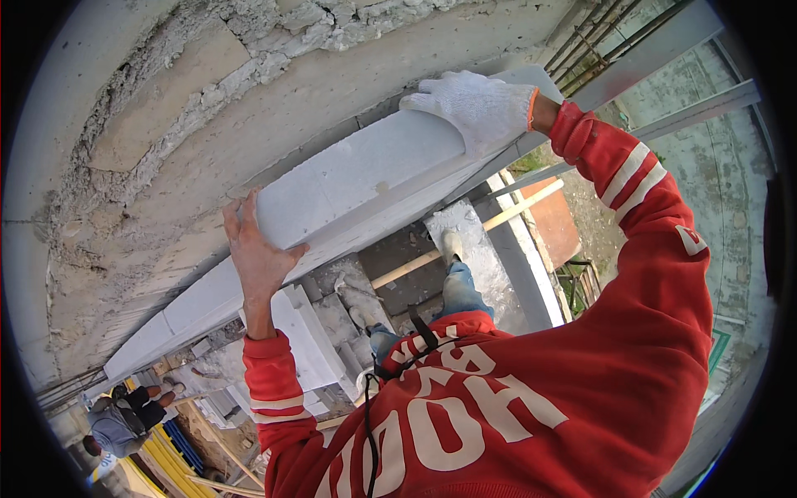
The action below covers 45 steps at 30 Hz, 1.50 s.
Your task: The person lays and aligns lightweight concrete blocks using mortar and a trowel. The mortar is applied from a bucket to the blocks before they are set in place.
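A long, pale grey-white building block (357,174) lies on top of a low wall of similar blocks (195,303), against a rough concrete face. My left hand (261,241) is bare and grips the block's left end, with the thumb on the near edge and the fingers at the far side. My right hand (477,104) wears a white knit glove with an orange cuff. It spans the top farther right, its fingers toward the far edge; part of its grip is hidden.
Below me are my feet on a dusty board (481,257), a wooden pole (523,203) and several stacked blocks (303,332). A co-worker (124,423) crouches at the lower left beside yellow planks (170,465). Rebar (594,46) sticks out at the upper right, near metal beams (697,108).
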Each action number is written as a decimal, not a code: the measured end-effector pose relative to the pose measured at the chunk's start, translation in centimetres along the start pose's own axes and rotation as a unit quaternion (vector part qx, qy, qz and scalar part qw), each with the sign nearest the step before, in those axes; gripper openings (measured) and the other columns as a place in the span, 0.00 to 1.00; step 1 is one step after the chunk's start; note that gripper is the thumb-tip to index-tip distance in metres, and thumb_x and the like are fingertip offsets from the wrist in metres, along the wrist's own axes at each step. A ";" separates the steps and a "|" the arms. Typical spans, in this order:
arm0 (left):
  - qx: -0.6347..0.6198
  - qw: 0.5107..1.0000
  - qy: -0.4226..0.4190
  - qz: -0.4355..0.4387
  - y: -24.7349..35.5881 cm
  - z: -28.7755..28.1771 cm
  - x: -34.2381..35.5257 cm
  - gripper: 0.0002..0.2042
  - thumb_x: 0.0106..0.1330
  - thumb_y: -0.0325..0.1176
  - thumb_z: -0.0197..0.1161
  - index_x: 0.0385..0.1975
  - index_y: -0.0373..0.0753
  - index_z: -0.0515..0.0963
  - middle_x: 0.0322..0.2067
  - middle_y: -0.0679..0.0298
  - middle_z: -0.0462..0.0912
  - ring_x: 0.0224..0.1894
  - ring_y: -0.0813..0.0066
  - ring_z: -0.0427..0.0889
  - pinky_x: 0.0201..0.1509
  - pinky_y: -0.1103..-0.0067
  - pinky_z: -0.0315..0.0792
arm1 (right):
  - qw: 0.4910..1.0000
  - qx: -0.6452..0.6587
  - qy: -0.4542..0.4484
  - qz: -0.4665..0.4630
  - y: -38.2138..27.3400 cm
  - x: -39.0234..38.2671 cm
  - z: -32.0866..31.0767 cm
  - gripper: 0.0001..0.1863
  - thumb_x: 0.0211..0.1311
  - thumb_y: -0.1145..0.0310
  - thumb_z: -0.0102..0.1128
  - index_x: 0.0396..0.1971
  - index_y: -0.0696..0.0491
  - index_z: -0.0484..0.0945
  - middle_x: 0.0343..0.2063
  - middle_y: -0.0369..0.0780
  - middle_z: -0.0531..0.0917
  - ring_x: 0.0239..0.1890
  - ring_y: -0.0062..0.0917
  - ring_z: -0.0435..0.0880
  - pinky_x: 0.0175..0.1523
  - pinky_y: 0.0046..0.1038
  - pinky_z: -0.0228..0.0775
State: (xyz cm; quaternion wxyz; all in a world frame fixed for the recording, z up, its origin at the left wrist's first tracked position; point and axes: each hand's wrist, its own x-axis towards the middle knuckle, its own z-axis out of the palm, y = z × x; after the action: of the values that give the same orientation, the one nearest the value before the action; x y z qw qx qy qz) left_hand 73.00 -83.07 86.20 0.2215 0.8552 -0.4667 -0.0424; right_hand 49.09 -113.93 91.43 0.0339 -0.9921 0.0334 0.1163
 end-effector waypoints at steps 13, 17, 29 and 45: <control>0.010 1.000 -0.005 0.007 -0.1 0.1 -0.1 0.51 0.27 0.29 0.82 0.61 0.40 0.65 0.56 0.50 0.62 0.58 0.49 0.67 0.62 0.61 0.67 | 0.996 -0.026 0.083 -0.030 1.1 0.0 1.7 0.58 0.27 0.64 0.81 0.66 0.51 0.60 0.53 0.49 0.72 0.52 0.46 0.75 0.60 0.42 0.68; 0.021 0.999 -0.011 0.029 -0.6 0.0 0.0 0.52 0.28 0.30 0.82 0.62 0.40 0.63 0.56 0.49 0.61 0.59 0.48 0.66 0.63 0.61 0.65 | 1.000 -0.014 0.014 0.014 -0.1 -0.2 0.5 0.52 0.37 0.58 0.76 0.66 0.53 0.59 0.57 0.50 0.70 0.57 0.47 0.72 0.61 0.43 0.66; 0.043 0.997 -0.014 0.065 -0.3 -0.4 -0.4 0.53 0.35 0.48 0.82 0.66 0.41 0.60 0.58 0.47 0.61 0.62 0.47 0.61 0.65 0.54 0.58 | 0.707 0.371 0.426 0.425 -12.7 -10.3 13.2 0.19 0.55 0.68 0.65 0.46 0.59 0.78 0.35 0.43 0.85 0.36 0.25 0.85 0.45 0.26 0.77; 0.067 0.990 -0.067 0.100 19.1 8.9 6.8 0.54 0.31 0.46 0.82 0.67 0.50 0.62 0.60 0.51 0.68 0.64 0.50 0.65 0.66 0.53 0.58 | 0.415 0.705 0.465 0.339 11.7 -13.3 25.5 0.21 0.74 0.55 0.43 0.55 0.53 0.72 0.50 0.39 0.77 0.51 0.27 0.78 0.54 0.34 0.72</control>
State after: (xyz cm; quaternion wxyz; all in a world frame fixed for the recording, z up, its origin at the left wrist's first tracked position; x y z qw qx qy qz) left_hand 59.39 -100.56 87.07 0.1351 0.8121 -0.5659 -0.0460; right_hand 29.49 -122.88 69.11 0.6587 -0.4306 0.4476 -0.4246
